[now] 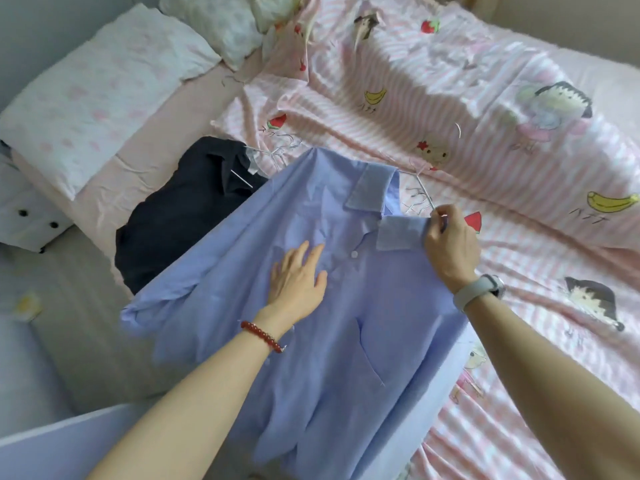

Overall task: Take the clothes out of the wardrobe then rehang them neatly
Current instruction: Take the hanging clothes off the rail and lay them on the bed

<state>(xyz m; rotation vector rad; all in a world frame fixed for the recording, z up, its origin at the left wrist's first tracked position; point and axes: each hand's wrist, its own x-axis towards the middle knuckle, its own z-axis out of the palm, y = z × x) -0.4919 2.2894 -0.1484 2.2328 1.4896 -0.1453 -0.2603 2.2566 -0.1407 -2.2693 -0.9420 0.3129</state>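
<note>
Blue shirt (311, 323) spread on bed (519, 258), left hand (298, 278) flat on it, fingers straight, right hand (450, 244) pinching collar (398, 233), dark shirt (180, 209) beside.

Light blue shirt (311, 323), pink-striped cartoon-print quilt (450, 98).

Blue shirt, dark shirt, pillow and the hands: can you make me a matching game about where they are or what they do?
Things:
1. blue shirt
2. dark shirt
3. pillow
4. right hand

Places or states:
A. at the head of the bed
B. pinches the collar
C. under the flat left hand
D. lies on the bed beside the blue shirt

Pairs: 1-C, 2-D, 3-A, 4-B
</note>
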